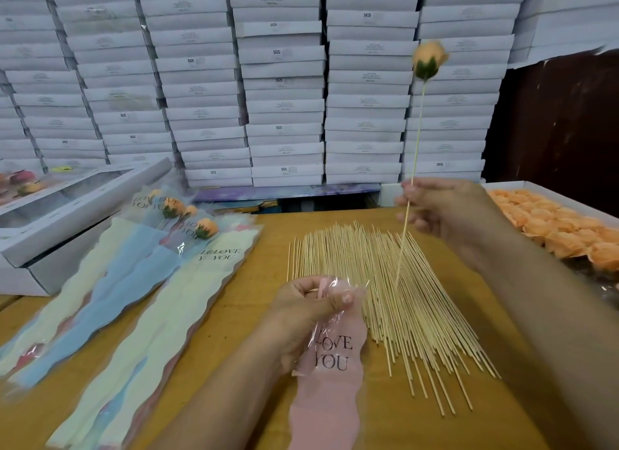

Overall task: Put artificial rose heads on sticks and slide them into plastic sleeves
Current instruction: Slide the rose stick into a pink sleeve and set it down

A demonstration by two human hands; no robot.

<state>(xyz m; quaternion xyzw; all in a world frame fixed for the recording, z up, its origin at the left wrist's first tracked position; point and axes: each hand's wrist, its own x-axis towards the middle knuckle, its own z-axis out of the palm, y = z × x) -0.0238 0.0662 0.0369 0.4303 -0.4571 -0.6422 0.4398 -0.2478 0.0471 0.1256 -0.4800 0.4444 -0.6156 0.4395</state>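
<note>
My right hand [442, 208] pinches a thin wooden stick [413, 161] held upright, with an orange rose head [429, 60] on its top end. The stick's lower tip hangs just above the mouth of a pink plastic sleeve [330, 376] printed "LOVE YOU". My left hand [304, 312] grips that sleeve at its clear top edge. A pile of bare wooden sticks [388, 288] lies fanned out on the wooden table [248, 248] between my hands.
Sleeves in yellow, blue and pink [140, 292] lie at the left, some with sleeved orange roses [197, 221]. A white tray of orange rose heads [562, 228] stands at the right. A windowed gift box [67, 208] sits far left. Stacked white boxes [284, 81] form a wall behind.
</note>
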